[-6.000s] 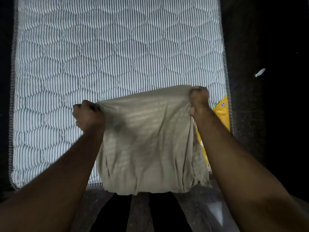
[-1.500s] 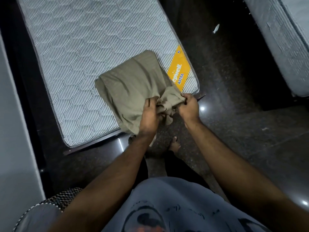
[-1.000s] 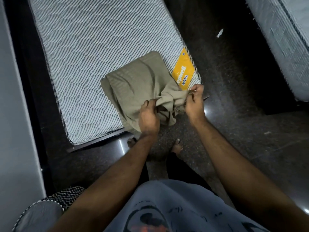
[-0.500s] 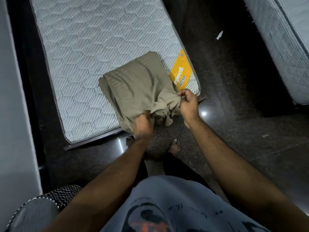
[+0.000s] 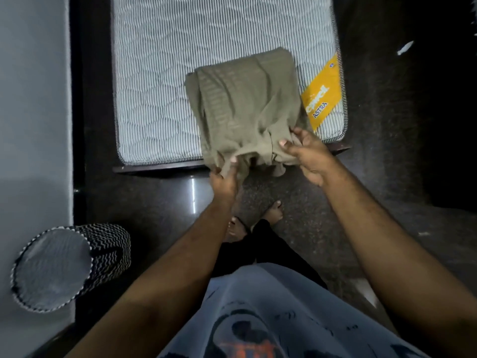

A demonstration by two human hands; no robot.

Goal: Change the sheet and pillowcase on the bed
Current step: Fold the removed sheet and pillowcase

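Note:
A folded olive-green sheet lies on the near end of the bare striped mattress, its loose edges hanging over the mattress's front edge. My left hand pinches the hanging lower left corner of the sheet. My right hand holds the sheet's lower right edge between thumb and fingers. A yellow brand label shows on the mattress just right of the sheet.
A grey wall or furniture side runs along the left. A round zigzag-patterned stool or basket stands at lower left. My bare feet are on the dark stone floor in front of the bed frame. A white scrap lies on the floor at the right.
My view has turned to face the bed's end squarely. My left hand slid down to the sheet's lower left corner, and the hands have spread apart along its hanging edge.

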